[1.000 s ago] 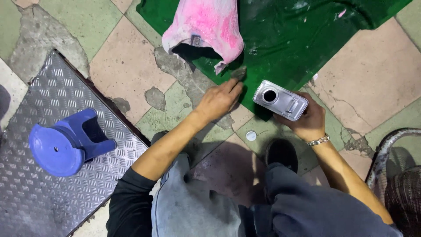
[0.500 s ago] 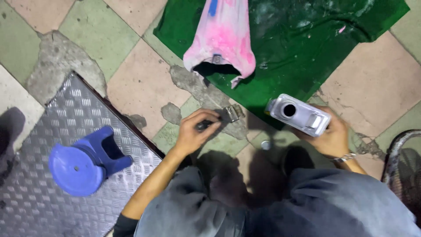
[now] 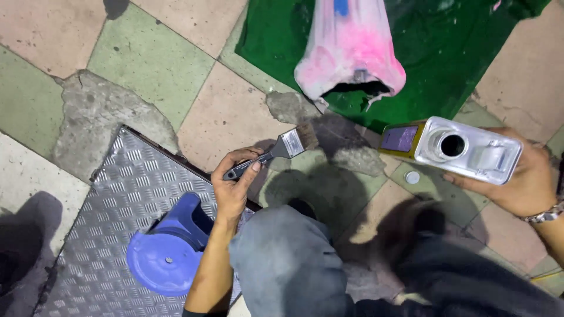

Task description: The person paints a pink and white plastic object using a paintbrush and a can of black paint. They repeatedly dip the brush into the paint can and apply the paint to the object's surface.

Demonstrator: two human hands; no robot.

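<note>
My left hand (image 3: 235,185) grips a paintbrush (image 3: 276,149) by its dark handle, with the metal ferrule and bristles pointing up and to the right above the tiled floor. My right hand (image 3: 526,179) holds a rectangular silver metal can (image 3: 464,149) on its side, its round open spout facing up. A small round cap (image 3: 413,177) lies on the floor just below the can. Beyond both hands, a pink-and-white stained object (image 3: 349,53) rests on a green cloth (image 3: 446,58).
A blue plastic stool (image 3: 167,249) lies tipped on a grey checker-plate metal cover (image 3: 100,223) at lower left. The floor has pink and green tiles with cracked concrete patches (image 3: 100,117). My knees in grey trousers (image 3: 294,264) fill the bottom.
My left hand left the green cloth, picked up the paintbrush and drew it back toward me. The can in my right hand moved right and closer to the camera.
</note>
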